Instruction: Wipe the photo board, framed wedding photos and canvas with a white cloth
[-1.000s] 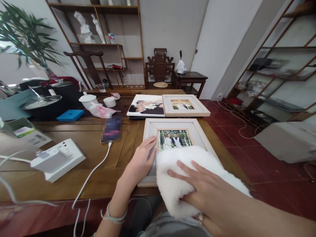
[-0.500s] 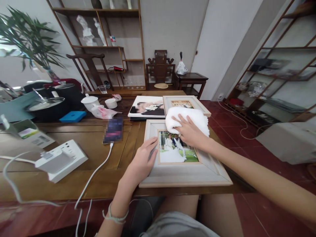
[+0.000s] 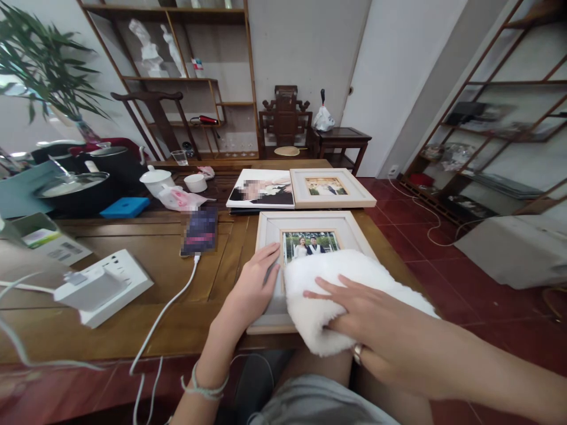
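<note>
A pale framed photo lies flat at the near edge of the wooden table. My left hand rests flat on the frame's left side, fingers stretched along it. My right hand presses a fluffy white cloth onto the lower half of the frame, fingers spread over the cloth; a ring shows on one finger. The cloth hides the bottom of the picture and hangs past the table's edge.
Behind the frame lie a second framed photo and a photo album. A phone on a white cable, a white power strip, pots, bowls and a blue box crowd the left. Shelves stand at the right.
My right hand pulled the cloth from the frame's far right corner back down over its lower half, toward me. My left hand stayed on the frame's left side.
</note>
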`<state>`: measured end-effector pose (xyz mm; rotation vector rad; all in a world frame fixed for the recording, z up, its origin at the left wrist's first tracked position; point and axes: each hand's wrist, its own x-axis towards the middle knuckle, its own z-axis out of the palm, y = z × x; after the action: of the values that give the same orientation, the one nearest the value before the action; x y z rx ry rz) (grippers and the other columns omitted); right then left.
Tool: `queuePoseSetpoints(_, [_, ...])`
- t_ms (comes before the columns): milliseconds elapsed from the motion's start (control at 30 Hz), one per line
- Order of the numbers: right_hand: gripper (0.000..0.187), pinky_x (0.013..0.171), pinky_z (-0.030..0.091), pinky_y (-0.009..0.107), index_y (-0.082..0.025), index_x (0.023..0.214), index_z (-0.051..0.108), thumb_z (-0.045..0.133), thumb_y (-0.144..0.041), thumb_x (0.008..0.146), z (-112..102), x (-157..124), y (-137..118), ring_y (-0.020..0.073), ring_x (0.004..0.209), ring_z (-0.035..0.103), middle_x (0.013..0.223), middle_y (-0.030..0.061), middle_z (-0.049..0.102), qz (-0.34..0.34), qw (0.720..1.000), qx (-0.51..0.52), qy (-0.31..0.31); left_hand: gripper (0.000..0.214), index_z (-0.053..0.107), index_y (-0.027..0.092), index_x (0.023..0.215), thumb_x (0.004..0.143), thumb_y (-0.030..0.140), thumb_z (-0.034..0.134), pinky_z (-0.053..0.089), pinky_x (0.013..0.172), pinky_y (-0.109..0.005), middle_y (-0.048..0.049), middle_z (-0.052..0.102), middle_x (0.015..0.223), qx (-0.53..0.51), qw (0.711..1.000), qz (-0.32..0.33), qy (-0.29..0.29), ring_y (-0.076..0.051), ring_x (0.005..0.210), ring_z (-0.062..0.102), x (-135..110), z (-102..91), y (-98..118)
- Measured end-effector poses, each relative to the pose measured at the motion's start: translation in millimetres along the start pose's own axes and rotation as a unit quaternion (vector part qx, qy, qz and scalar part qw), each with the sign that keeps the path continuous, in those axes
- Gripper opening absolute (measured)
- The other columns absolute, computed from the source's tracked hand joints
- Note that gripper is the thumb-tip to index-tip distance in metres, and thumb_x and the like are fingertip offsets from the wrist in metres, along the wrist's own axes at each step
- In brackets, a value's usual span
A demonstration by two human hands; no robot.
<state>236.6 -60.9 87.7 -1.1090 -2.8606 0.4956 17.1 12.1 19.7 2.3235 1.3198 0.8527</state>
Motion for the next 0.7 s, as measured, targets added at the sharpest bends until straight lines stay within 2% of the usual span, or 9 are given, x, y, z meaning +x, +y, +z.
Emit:
queuePoseSetpoints(167, [0.053,0.111,0.022,0.048,-0.014,0.115,0.062,0.043,-0.003,0.067,8.8,14.7,34.6,0.0265,0.137,0.024,0.145,0.0125,0.038,0.062,0.996,-0.041,0.048,0.037,0.058,0.013,0.122,0.091,0.023,0.040,0.040,0.105,-0.046,-0.0127,0.055,0.132,-0.005,1.000,0.005,0.003,-0.026,0.124,0.049,-0.2,0.1,-0.7])
queuePoseSetpoints(267, [0.053,0.110,0.021,0.050,-0.013,0.120,0.058,0.042,-0.003,0.070,8.9,35.9,62.3,0.0279,0.137,0.023,0.146,0.0135,0.036,0.084,0.987,-0.092,0.100,0.038,0.058,0.011,0.122,0.091,0.025,0.040,0.039,0.106,-0.045,-0.0140,0.054,0.133,-0.009,1.000,0.003,-0.001,-0.026,0.125,0.048,0.1,-0.1,-0.8])
queuePoseSetpoints(367, [0.053,0.108,0.023,0.052,-0.013,0.123,0.055,0.041,-0.003,0.072,1.0,61.5,77.6,0.0299,0.137,0.023,0.145,0.0139,0.037,0.104,0.978,-0.131,0.127,0.040,0.057,0.008,0.122,0.092,0.028,0.039,0.037,0.107,-0.043,-0.0156,0.054,0.133,-0.014,1.000,-0.002,-0.010,-0.025,0.126,0.047,-0.5,-0.7,-0.2])
queuePoseSetpoints(467, [0.054,0.105,0.024,0.057,-0.009,0.127,0.052,0.040,-0.003,0.074,-6.5,87.5,76.4,0.0353,0.137,0.020,0.148,0.0177,0.030,0.124,0.974,-0.145,0.120,0.041,0.053,0.010,0.127,0.094,0.031,0.037,0.032,0.110,-0.042,-0.0147,0.047,0.139,-0.022,1.000,-0.008,0.007,-0.023,0.131,0.042,-2.6,-1.5,1.5])
queuePoseSetpoints(567, [0.055,0.105,0.022,0.060,-0.011,0.128,0.052,0.042,-0.003,0.074,-5.7,105.5,61.3,0.0368,0.137,0.017,0.149,0.0166,0.027,0.107,0.980,-0.139,0.090,0.044,0.042,0.016,0.136,0.096,0.033,0.032,0.024,0.113,-0.043,-0.0118,0.029,0.150,-0.031,0.998,-0.023,0.048,-0.022,0.139,0.026,-5.0,-2.1,3.2])
queuePoseSetpoints(633, [0.053,0.105,0.021,0.061,-0.012,0.126,0.054,0.043,-0.004,0.074,-1.5,108.6,45.9,0.0373,0.137,0.016,0.150,0.0162,0.027,0.080,0.985,-0.135,0.065,0.045,0.036,0.018,0.139,0.097,0.034,0.029,0.021,0.114,-0.043,-0.0109,0.024,0.153,-0.043,0.997,-0.035,0.060,-0.021,0.141,0.021,-5.9,-2.1,3.3])
queuePoseSetpoints(700, [0.050,0.105,0.021,0.062,-0.008,0.124,0.055,0.043,-0.005,0.076,2.8,103.8,29.1,0.0386,0.137,0.016,0.148,0.0199,0.027,0.049,0.989,-0.131,0.039,0.047,0.034,0.018,0.140,0.097,0.035,0.027,0.021,0.114,-0.042,-0.0113,0.025,0.152,-0.054,0.996,-0.039,0.060,-0.020,0.140,0.021,-6.3,-1.6,2.4])
